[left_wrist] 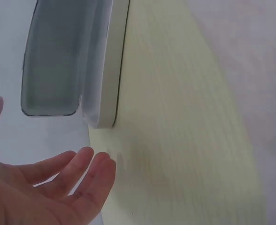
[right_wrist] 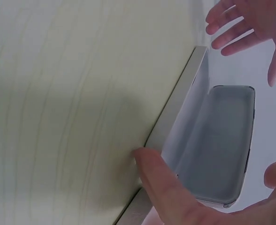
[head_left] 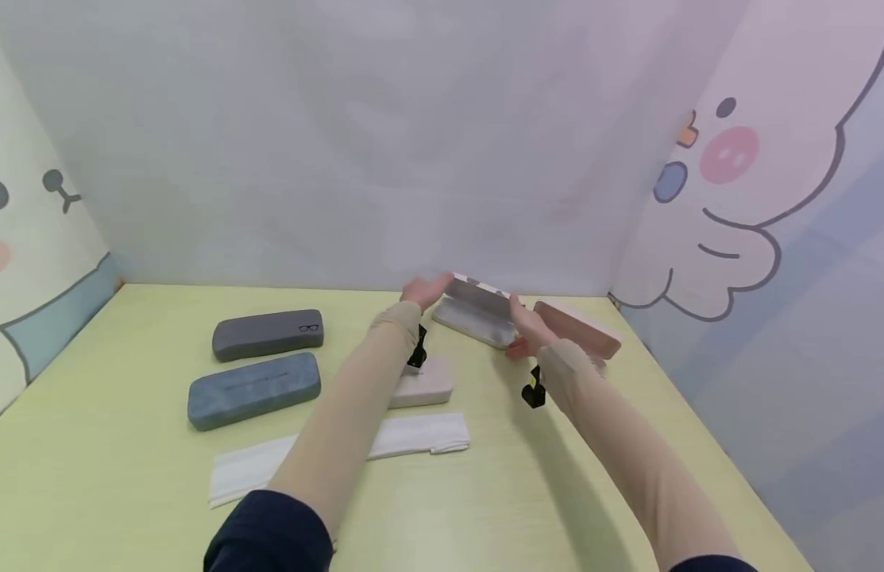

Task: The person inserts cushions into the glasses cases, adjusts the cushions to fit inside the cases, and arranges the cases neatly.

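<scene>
An eyeglass case [head_left: 473, 319] with a grey lining stands with its lid up at the back of the table. Beside its left end, my left hand [head_left: 424, 291] has its fingers spread and holds nothing; the left wrist view shows a gap between the fingertips and the case [left_wrist: 107, 70]. My right hand [head_left: 530, 327] is at the case's right end. In the right wrist view, one extended finger [right_wrist: 159, 180] reaches down by the corner of the case [right_wrist: 218, 140], with the thumb held apart. A second open case [head_left: 576, 329], pinkish inside, lies just right of that hand, partly hidden by it.
On the left lie a closed dark grey case [head_left: 268, 334] with a glasses emblem and a closed blue case [head_left: 254, 391]. A pale closed case [head_left: 426, 384] and a folded white cloth [head_left: 422, 434] are partly covered by the left forearm. A wall [head_left: 356, 159] rises behind the table.
</scene>
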